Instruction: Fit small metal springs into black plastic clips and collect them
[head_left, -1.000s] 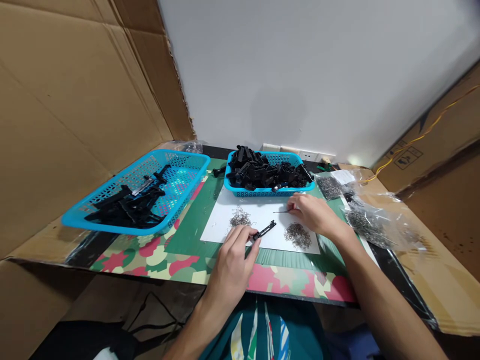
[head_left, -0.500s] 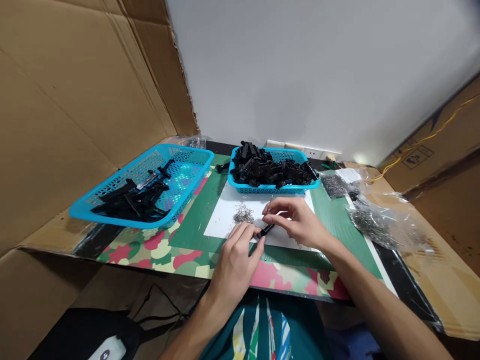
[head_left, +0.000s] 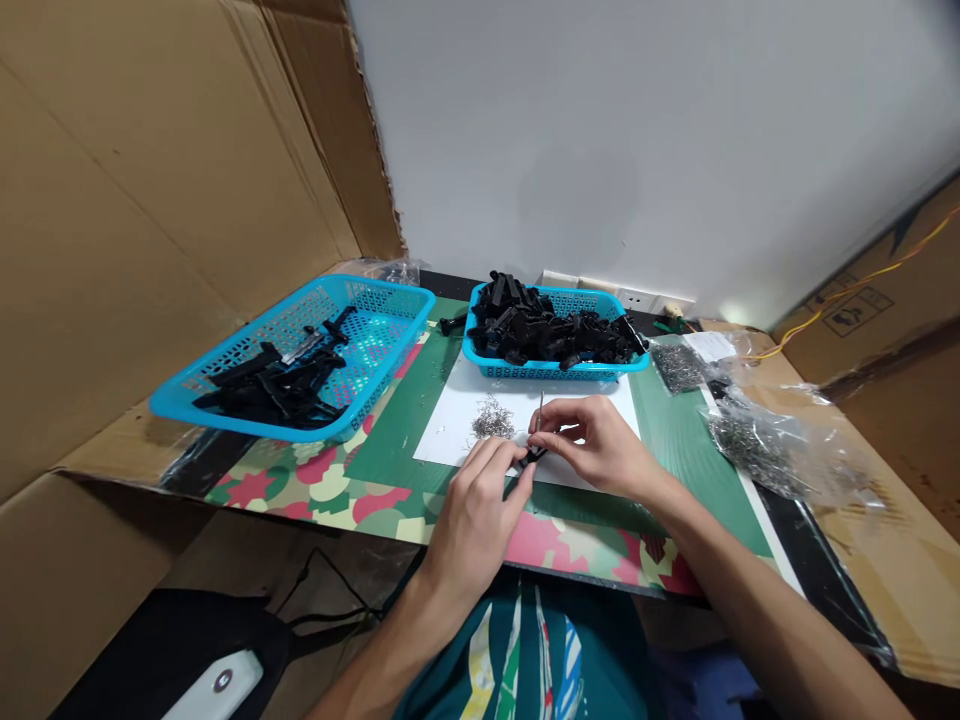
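Note:
My left hand (head_left: pixel 480 510) pinches a small black plastic part (head_left: pixel 534 455) over the white paper sheet (head_left: pixel 465 420). My right hand (head_left: pixel 600 445) meets it from the right, fingers pinched on a thin metal pin (head_left: pixel 541 407) that stands up against the part. A small heap of metal springs (head_left: pixel 491 420) lies on the paper just left of the hands. Whatever lies on the paper under my right hand is hidden.
A blue basket (head_left: pixel 559 370) heaped with black parts stands behind the paper. A second blue basket (head_left: pixel 247 420) with a few black parts sits at the left. Clear bags of metal pieces (head_left: pixel 765 450) lie at the right. Cardboard walls (head_left: pixel 150 200) close the left side.
My right hand came left from the spring pile with the thin pin and joined my left hand at the black part. The pin now points upward.

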